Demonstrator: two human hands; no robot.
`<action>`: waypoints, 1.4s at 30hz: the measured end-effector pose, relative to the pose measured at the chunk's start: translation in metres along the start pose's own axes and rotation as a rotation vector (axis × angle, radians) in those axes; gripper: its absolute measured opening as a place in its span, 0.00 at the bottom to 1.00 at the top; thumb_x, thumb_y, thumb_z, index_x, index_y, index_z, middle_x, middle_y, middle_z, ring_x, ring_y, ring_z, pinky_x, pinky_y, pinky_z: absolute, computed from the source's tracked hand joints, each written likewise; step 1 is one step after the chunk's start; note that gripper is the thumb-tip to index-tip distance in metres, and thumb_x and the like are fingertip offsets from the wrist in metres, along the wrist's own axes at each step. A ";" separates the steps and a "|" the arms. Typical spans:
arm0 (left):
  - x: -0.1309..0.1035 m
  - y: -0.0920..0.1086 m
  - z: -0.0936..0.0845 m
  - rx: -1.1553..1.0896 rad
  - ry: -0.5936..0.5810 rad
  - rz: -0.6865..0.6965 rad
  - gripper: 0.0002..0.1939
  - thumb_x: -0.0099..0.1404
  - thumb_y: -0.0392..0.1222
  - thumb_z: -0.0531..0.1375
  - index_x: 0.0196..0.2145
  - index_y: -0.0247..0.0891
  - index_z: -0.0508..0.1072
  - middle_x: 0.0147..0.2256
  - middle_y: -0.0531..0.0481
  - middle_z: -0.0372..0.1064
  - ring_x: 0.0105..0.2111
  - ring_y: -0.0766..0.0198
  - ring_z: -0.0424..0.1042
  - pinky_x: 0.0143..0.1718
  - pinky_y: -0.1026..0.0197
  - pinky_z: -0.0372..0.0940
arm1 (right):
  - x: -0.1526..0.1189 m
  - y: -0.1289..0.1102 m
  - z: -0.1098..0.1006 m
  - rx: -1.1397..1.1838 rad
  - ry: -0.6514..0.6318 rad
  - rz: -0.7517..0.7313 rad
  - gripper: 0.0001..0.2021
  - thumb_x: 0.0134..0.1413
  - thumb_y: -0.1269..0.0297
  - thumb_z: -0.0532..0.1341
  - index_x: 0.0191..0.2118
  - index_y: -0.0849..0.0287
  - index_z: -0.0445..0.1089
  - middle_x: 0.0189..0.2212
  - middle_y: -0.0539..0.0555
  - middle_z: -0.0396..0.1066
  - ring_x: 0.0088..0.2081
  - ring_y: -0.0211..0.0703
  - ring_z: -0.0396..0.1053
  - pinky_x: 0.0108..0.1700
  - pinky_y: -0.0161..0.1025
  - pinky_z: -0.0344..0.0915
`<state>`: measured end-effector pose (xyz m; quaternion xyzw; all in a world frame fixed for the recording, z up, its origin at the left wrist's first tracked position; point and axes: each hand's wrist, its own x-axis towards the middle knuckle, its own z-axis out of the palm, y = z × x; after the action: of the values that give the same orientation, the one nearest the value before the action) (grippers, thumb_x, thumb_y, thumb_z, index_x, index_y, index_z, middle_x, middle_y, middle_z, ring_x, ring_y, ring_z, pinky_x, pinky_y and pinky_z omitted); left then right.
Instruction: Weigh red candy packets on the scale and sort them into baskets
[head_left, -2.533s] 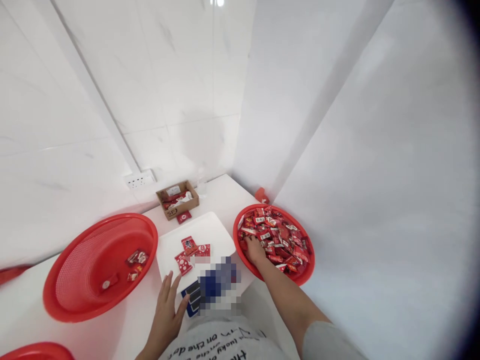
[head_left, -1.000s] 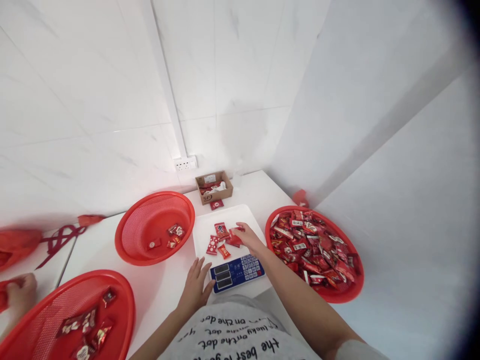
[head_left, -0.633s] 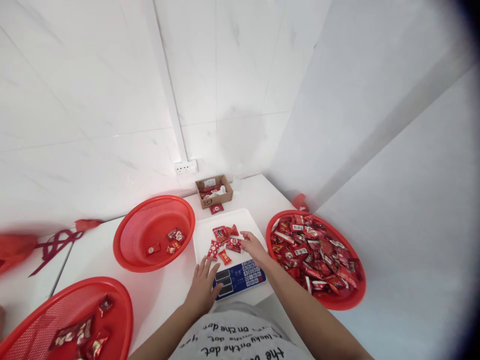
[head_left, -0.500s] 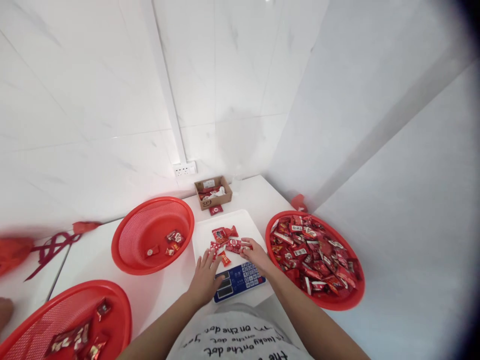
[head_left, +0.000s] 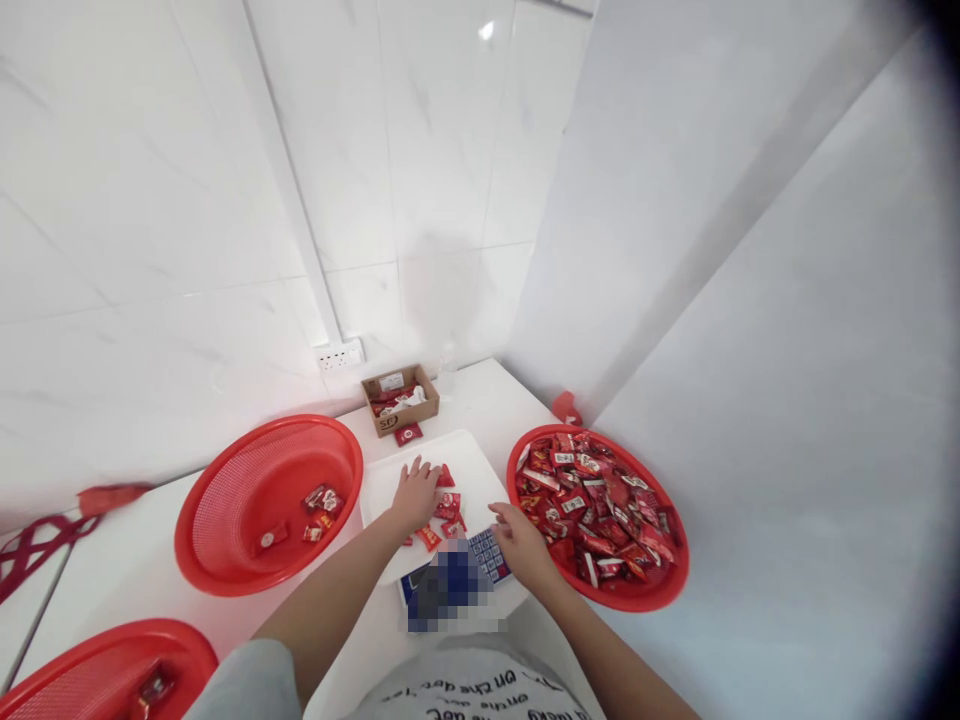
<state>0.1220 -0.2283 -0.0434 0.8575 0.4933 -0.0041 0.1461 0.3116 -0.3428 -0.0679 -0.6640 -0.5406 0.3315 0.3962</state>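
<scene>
A white scale plate bears several small red packets, with a blue keypad panel in front, partly blurred out. My left hand rests over the back left of the packets, fingers spread, palm down. At the right front corner of the plate, beside the keypad, is my right hand, its fingers loosely bent and apart with nothing seen in them.
Right of the scale stands a red basket full of red packets. Two red baskets with a few packets are on the left. A small cardboard box and one packet lie behind.
The view has shifted. My left hand has moved further back over the packets. My right hand has drawn away from them toward the keypad's right side. The packets have shifted on the plate.
</scene>
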 end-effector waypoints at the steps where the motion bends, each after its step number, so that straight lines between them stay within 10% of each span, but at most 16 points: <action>1: 0.004 0.000 0.000 0.000 0.000 0.005 0.24 0.62 0.38 0.50 0.57 0.38 0.59 0.56 0.41 0.59 0.62 0.49 0.44 0.60 0.43 0.42 | -0.002 0.006 -0.007 -0.028 0.046 0.000 0.16 0.47 0.65 0.54 0.43 0.59 0.70 0.45 0.59 0.70 0.45 0.47 0.69 0.49 0.45 0.65; 8: 0.012 0.007 -0.009 -0.038 0.084 0.046 0.19 0.61 0.32 0.49 0.49 0.38 0.66 0.48 0.43 0.66 0.54 0.55 0.59 0.58 0.48 0.46 | -0.013 0.027 -0.031 -0.070 0.126 0.007 0.13 0.46 0.65 0.53 0.37 0.59 0.71 0.39 0.58 0.72 0.42 0.47 0.69 0.48 0.44 0.64; 17: -0.044 0.020 0.005 -0.185 0.230 0.019 0.16 0.63 0.43 0.52 0.49 0.40 0.65 0.45 0.47 0.67 0.47 0.58 0.63 0.52 0.53 0.58 | -0.009 0.032 -0.032 0.045 0.144 0.091 0.11 0.44 0.62 0.56 0.34 0.57 0.72 0.36 0.57 0.73 0.41 0.49 0.69 0.45 0.46 0.65; 24: -0.056 0.027 0.032 -0.106 0.111 -0.144 0.34 0.61 0.59 0.51 0.61 0.45 0.51 0.64 0.42 0.41 0.63 0.45 0.36 0.58 0.34 0.36 | -0.005 0.041 -0.033 0.085 0.195 0.149 0.11 0.42 0.57 0.57 0.30 0.56 0.72 0.31 0.55 0.74 0.35 0.48 0.70 0.41 0.45 0.66; 30: -0.044 0.029 0.044 -0.077 0.049 -0.171 0.35 0.61 0.63 0.48 0.62 0.46 0.51 0.65 0.41 0.39 0.64 0.44 0.34 0.57 0.32 0.34 | -0.008 0.039 -0.033 0.080 0.223 0.144 0.13 0.41 0.56 0.57 0.30 0.57 0.71 0.31 0.56 0.73 0.35 0.48 0.70 0.41 0.45 0.65; 38: -0.039 -0.008 0.016 -0.062 -0.088 0.174 0.40 0.57 0.65 0.51 0.62 0.44 0.50 0.65 0.42 0.37 0.64 0.51 0.35 0.61 0.42 0.33 | -0.009 0.040 -0.032 0.078 0.233 0.122 0.11 0.42 0.56 0.57 0.29 0.56 0.71 0.30 0.55 0.74 0.35 0.48 0.70 0.42 0.46 0.65; 42: -0.034 0.000 0.015 -0.056 -0.032 0.009 0.40 0.58 0.66 0.49 0.63 0.43 0.47 0.65 0.41 0.35 0.64 0.48 0.32 0.59 0.37 0.31 | -0.009 0.041 -0.032 0.070 0.233 0.137 0.12 0.42 0.56 0.57 0.29 0.56 0.71 0.30 0.54 0.74 0.34 0.48 0.70 0.41 0.45 0.65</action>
<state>0.1065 -0.2609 -0.0523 0.8552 0.4868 -0.0036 0.1779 0.3561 -0.3611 -0.0896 -0.7190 -0.4326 0.2970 0.4557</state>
